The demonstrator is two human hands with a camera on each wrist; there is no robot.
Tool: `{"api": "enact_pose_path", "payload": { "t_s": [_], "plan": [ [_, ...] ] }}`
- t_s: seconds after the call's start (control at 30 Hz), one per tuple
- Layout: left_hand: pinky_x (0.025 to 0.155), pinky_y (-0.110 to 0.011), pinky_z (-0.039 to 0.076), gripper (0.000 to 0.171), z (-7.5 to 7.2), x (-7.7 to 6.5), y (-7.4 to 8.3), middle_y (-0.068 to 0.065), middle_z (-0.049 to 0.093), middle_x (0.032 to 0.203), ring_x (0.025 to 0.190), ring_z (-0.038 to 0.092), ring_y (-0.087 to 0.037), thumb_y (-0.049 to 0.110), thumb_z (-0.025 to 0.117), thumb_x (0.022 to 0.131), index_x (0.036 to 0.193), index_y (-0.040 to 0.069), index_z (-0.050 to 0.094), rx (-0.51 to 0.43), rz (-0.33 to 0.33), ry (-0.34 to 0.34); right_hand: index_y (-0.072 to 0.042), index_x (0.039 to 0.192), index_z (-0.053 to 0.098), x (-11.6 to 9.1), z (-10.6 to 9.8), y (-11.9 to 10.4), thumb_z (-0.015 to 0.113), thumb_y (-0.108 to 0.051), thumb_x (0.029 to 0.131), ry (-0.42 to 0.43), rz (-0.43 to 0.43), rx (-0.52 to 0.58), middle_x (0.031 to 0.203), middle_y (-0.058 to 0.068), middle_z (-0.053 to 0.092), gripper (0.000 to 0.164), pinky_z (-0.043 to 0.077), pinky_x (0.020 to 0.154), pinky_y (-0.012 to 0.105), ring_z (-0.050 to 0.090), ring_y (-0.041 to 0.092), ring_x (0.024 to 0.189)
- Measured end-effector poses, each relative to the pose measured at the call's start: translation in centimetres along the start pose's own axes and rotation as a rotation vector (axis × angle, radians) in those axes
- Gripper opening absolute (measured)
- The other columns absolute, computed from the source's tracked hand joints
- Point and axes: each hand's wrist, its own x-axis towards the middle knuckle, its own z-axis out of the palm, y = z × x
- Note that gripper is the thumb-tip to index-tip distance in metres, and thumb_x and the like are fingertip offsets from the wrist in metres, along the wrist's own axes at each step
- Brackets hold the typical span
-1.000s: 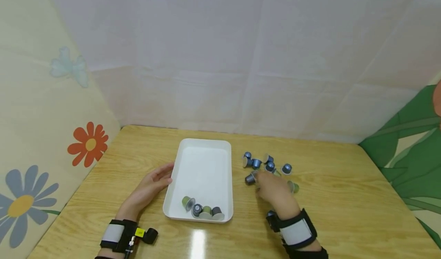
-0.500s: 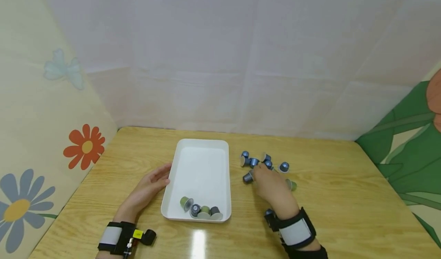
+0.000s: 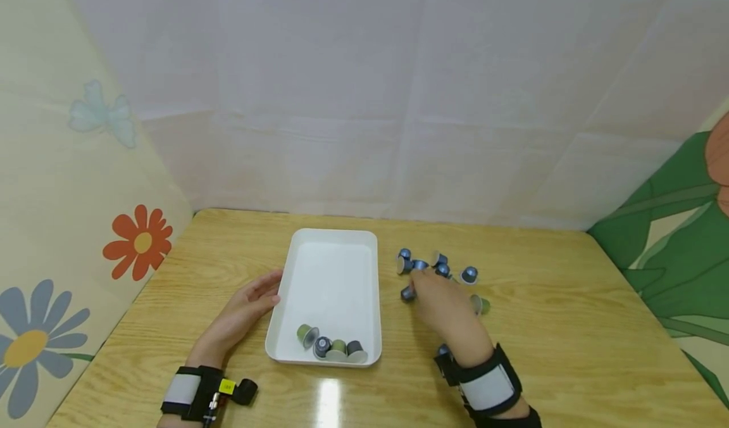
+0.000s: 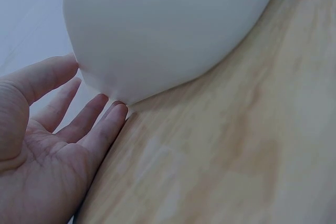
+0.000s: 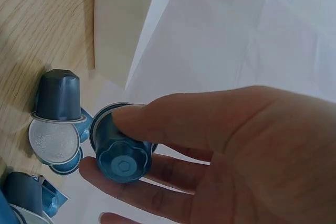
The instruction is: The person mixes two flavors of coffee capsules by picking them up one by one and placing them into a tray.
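Note:
My right hand (image 3: 447, 308) pinches a dark blue coffee capsule (image 5: 123, 153) between thumb and fingers, its narrow end toward the wrist camera. In the head view the hand partly covers this capsule. Close beyond the fingertips lie several blue coffee capsules (image 5: 58, 95). A green capsule (image 3: 484, 305) lies to the right of the hand. At the left side of a white tray (image 3: 336, 276), my left hand (image 3: 245, 311) rests its thumb and fingertips against the outer wall, fingers loosely spread. Inside the tray's near end are several capsules (image 3: 321, 347), some green, some dark.
Another blue capsule (image 3: 469, 275) sits apart at the right of the group. The wooden table (image 3: 569, 327) ends at the back against a hanging white sheet (image 3: 342, 99). Printed flower cloths (image 3: 51, 257) hang at the sides. Both wrists wear black straps with cameras.
My right hand has shifted slightly left, from among the capsules onto the dark one, now largely covering it. The left hand stays at the tray. The whole head view has drifted slightly left.

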Motion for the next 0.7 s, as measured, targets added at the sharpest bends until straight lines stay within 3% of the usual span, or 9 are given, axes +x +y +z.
{"api": "enact_pose_path", "payload": {
  "t_s": [0.17,0.43,0.57,0.7],
  "plan": [
    [0.1,-0.017,0.041,0.066,-0.1,0.1,-0.1,-0.019,0.033,0.156,0.142,0.032,-0.032,0.014,0.064,0.097,0.152,-0.002,0.031,-0.004,0.016,-0.012,-0.007,0.101,0.068,0.0,-0.4,-0.7,0.067,-0.004,0.092,0.019,-0.011,-0.032,0.093,0.008,0.065,0.009,0.052,0.058,0.034,0.062,0.021,0.077],
    [0.1,-0.017,0.041,0.065,-0.1,0.0,-0.1,-0.015,0.036,0.155,0.142,0.035,-0.029,0.016,0.065,0.096,0.151,0.002,0.035,0.001,-0.012,0.002,-0.002,0.113,0.067,-0.3,-0.6,-1.5,0.07,0.001,0.088,0.001,-0.059,0.024,0.111,0.013,0.064,0.025,0.056,0.073,0.037,0.064,0.026,0.092],
    [0.1,-0.017,0.041,0.064,0.0,0.1,-0.1,-0.016,0.036,0.155,0.142,0.034,-0.03,0.014,0.064,0.097,0.151,0.001,0.034,-0.006,0.004,-0.007,-0.002,0.113,0.066,-0.5,-0.6,-1.8,0.073,0.002,0.085,0.027,-0.111,0.059,0.112,0.012,0.063,0.029,0.056,0.075,0.035,0.064,0.023,0.089],
    [0.1,-0.018,0.041,0.063,0.0,0.1,-0.1,-0.019,0.034,0.155,0.142,0.032,-0.033,0.01,0.062,0.097,0.151,-0.002,0.032,-0.023,0.029,-0.026,-0.001,0.115,0.065,-0.6,-0.5,-2.3,0.075,0.003,0.083,0.091,-0.193,0.05,0.111,0.011,0.062,0.034,0.054,0.067,0.029,0.06,0.017,0.077]
  ]
}}
